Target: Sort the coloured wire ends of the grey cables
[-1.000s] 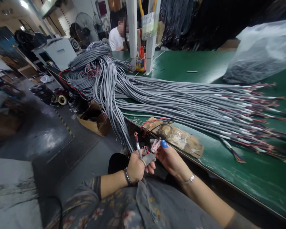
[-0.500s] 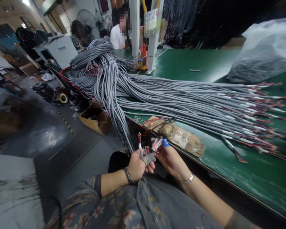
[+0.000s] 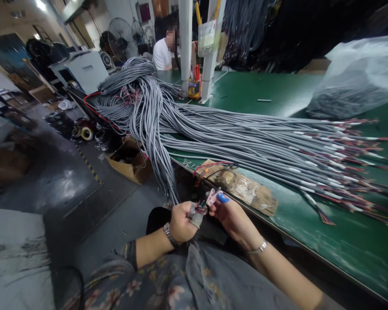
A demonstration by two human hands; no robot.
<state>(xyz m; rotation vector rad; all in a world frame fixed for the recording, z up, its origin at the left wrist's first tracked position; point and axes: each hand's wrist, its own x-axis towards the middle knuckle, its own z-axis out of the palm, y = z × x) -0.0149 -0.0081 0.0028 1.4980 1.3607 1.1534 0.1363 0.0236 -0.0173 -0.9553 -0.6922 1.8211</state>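
My left hand (image 3: pixel 182 221) is closed around the end of a grey cable, whose thin coloured wires (image 3: pixel 200 208) stick out past the fingers. A grey wrap (image 3: pixel 196 218) covers one of its fingers. Close beside it on the right, my right hand (image 3: pixel 231 219) pinches a small pale pink clip-like piece (image 3: pixel 211 197) near the wire ends; its exact kind is unclear. On the right thumb sits a blue cover (image 3: pixel 223 197). Whether the pink piece touches the wires is hard to see.
Long grey cables (image 3: pixel 220 125) with stripped ends lie across the green table (image 3: pixel 297 232). Some hang over its near edge. A worn wooden block (image 3: pixel 245 187) lies there. Beyond are a post (image 3: pixel 185 43), a plastic bag (image 3: pixel 358 77) and a seated person (image 3: pixel 162 54). Left stands a cardboard box (image 3: pixel 132 165).
The coloured wires that stood upright in my left hand now point right, toward the pink piece. My left hand has turned over with knuckles more closed. My right hand stays nearly in place.
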